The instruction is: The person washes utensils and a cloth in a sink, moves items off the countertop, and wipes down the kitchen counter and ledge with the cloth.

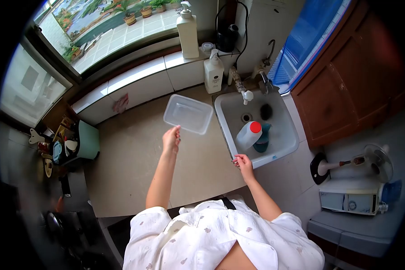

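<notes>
My left hand (171,140) pinches the near edge of a clear plastic container (188,114), a rounded rectangle held over the beige countertop (135,162). My right hand (244,164) is at the near left corner of the white sink (274,158), its fingers loosely bent and nothing visible in them. Whether the fingertips touch the rim is hard to tell. Inside the sink lie a whitish bottle with a red cap (255,127) and a teal item (262,140), partly hidden by the bottle.
Taps (246,95) reach over the sink's back edge. A white pump bottle (213,72) stands behind the counter, a taller one (187,33) on the window ledge. A green utensil holder (89,140) is at left, a pink cloth (120,103) against the tiles, a small fan (377,163) at right.
</notes>
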A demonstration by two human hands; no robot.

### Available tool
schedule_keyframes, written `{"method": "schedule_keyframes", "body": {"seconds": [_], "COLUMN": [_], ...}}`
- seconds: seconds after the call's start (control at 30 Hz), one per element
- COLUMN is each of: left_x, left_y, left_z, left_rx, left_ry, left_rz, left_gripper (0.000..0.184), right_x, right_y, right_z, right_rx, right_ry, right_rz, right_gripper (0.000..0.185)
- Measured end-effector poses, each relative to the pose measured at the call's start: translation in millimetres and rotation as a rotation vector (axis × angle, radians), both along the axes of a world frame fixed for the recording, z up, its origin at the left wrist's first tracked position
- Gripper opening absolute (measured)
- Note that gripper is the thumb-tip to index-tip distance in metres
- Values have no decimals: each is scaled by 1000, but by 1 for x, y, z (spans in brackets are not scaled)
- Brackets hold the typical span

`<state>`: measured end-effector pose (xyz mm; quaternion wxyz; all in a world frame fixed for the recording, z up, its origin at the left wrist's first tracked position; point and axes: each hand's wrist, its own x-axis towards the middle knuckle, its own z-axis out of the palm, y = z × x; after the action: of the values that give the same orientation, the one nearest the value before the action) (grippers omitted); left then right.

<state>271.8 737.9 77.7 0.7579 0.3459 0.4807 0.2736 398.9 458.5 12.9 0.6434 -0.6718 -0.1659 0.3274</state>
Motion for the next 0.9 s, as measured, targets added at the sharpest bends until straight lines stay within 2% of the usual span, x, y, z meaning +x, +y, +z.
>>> {"method": "schedule_keyframes", "body": {"seconds": [0.1,0.2,0.33,0.43,0.5,0.7,0.77,0.9], "left_x": [-20,-30,-36,-31,-26,-7,1,8], "left_y": [-64,-105,-128,-138,-148,-204,-241,-349], "left_z": [-25,-27,-20,-12,-8,-25,-35,-69], "left_rx": [-86,-125,-77,13,48,94,-21,-171], "left_ry": [98,177,212,220,234,143,77,1], "left_rz": [-97,-98,-121,-218,-313,-680,-843,-1176], "left_gripper": [9,10,10,10,18,19,9,5], "right_x": [4,9,10,9,5,-45,-79,-166], "right_y": [17,20,6,-12,-32,-135,-187,-301], "right_z": [24,14,16,25,31,34,36,39], "right_rx": [39,3,-41,-65,-68,60,52,11], "right_ry": [70,26,40,177,218,168,211,240], "right_rz": [141,270,283,199,158,-201,-403,-740], "right_gripper": [21,22,20,17,17,19,19,19]}}
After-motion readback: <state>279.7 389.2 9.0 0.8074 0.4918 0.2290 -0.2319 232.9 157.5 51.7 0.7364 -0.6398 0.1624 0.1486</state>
